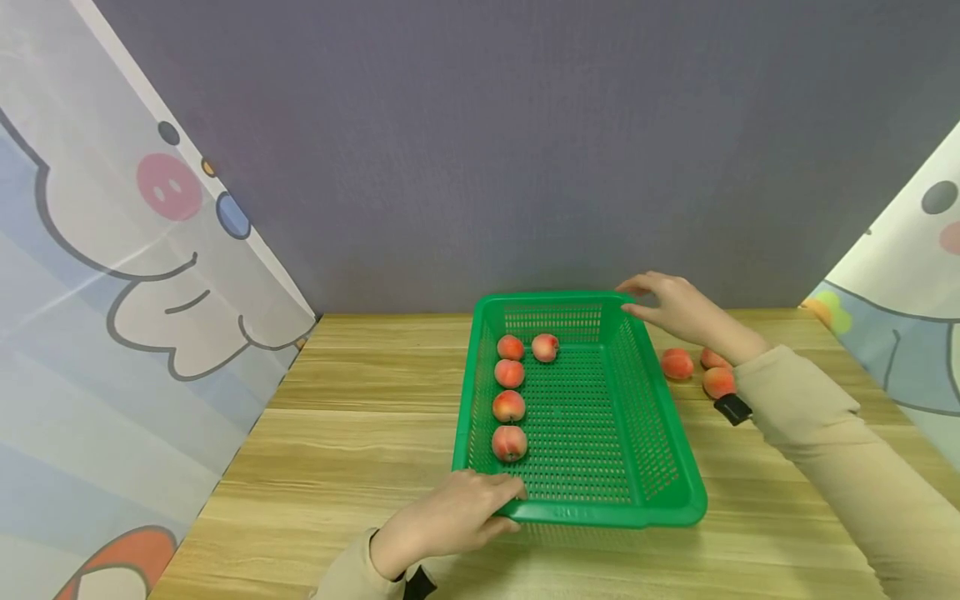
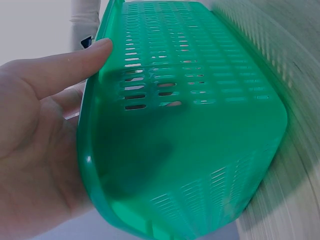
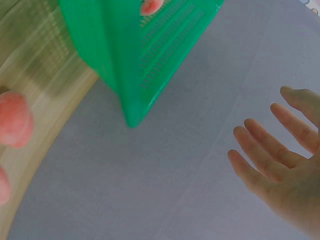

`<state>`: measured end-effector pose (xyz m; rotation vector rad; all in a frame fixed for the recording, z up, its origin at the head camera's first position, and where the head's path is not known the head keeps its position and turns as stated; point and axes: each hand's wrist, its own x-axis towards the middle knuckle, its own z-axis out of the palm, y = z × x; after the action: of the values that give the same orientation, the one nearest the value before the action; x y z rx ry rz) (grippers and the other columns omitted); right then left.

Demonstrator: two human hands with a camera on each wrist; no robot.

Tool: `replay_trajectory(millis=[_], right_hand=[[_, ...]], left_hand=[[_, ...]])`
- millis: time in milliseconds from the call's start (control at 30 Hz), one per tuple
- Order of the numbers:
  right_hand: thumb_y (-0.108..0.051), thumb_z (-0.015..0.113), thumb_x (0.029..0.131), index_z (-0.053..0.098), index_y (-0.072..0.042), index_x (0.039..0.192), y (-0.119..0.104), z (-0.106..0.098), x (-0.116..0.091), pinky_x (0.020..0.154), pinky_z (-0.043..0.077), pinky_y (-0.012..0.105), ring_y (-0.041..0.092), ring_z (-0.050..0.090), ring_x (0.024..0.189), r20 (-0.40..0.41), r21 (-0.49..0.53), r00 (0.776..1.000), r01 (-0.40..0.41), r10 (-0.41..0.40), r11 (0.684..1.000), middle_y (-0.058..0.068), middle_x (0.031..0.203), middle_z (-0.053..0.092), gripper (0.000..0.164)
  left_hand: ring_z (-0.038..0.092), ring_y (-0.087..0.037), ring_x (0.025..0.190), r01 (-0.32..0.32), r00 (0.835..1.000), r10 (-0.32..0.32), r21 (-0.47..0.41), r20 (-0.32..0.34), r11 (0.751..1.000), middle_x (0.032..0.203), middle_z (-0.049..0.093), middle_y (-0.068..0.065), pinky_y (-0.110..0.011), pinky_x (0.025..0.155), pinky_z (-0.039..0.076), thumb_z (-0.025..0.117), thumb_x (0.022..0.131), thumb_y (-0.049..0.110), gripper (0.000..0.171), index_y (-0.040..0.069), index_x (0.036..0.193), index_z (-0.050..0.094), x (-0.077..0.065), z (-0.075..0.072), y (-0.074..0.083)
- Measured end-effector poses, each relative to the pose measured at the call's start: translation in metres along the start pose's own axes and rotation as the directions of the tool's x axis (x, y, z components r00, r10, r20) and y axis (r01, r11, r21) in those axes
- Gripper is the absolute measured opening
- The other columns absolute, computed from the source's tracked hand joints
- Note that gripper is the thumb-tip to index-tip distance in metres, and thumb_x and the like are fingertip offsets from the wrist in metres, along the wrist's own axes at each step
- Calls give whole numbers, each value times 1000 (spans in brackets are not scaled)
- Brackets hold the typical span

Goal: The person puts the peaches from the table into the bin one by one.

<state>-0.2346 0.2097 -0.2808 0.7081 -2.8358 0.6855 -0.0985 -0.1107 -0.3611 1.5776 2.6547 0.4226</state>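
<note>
A green plastic basket (image 1: 585,512) with slotted walls stands on the table, several peaches (image 1: 509,406) lined up along its left side and one more peach (image 1: 545,347) beside the farthest of them. My left hand (image 1: 453,512) grips the near rim at its left corner. In the left wrist view its thumb lies over the outer side of the basket wall (image 2: 180,135), with fingers behind the rim. By the far right corner hovers my right hand (image 1: 678,310), fingers spread. The right wrist view shows this hand (image 3: 285,170) holding nothing, apart from the basket (image 3: 117,60).
Right of the basket, three peaches (image 1: 677,363) lie on the wooden table (image 1: 360,433), partly behind the right sleeve (image 1: 810,417). A grey wall (image 1: 480,150) rises behind the table. Cartoon-printed sheets (image 1: 90,333) stand at both sides.
</note>
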Motion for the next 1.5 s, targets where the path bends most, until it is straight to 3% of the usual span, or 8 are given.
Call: replay_trajectory(millis=[167,400,700,1000,1500], right_hand=[[-12,56,87,54,4,114,13,-2,-10,83,38,50,36,49,100,-17,4,1000,-11,11,1000,22,109,54,31],[-11,56,87,54,8,111,32,1,-21,80,40,50,39,51,97,-41,-11,999,-6,6,1000,26,107,56,31],[-10,56,86,56,7,108,55,4,-28,77,41,51,39,53,92,-74,-18,997,-28,27,999,26,103,57,27],[-11,52,88,53,9,109,75,12,-29,76,41,51,41,53,91,-6,9,992,-128,128,992,29,102,56,28],[-11,52,87,45,11,116,105,42,-32,81,37,56,47,46,99,81,64,977,-202,197,977,34,107,50,37]], left_hand=[[39,7,59,-25,1000,25,13,-18,1000,81,58,8,-10,55,36,65,79,26,23,13,94,53,0,1,-1],[41,7,61,2,1000,-2,18,4,1000,83,57,10,-11,57,37,65,79,26,23,14,95,54,-1,0,0],[39,7,61,-8,1000,8,25,-7,1000,82,57,10,-11,57,37,65,79,27,23,14,95,54,0,3,-1],[42,7,62,1,1000,-1,18,2,1000,85,58,10,-12,59,38,65,79,27,23,15,96,54,-1,1,-1],[41,6,62,0,1000,0,28,-1,1000,86,59,10,-12,59,37,65,79,27,24,15,96,54,-2,1,-1]])
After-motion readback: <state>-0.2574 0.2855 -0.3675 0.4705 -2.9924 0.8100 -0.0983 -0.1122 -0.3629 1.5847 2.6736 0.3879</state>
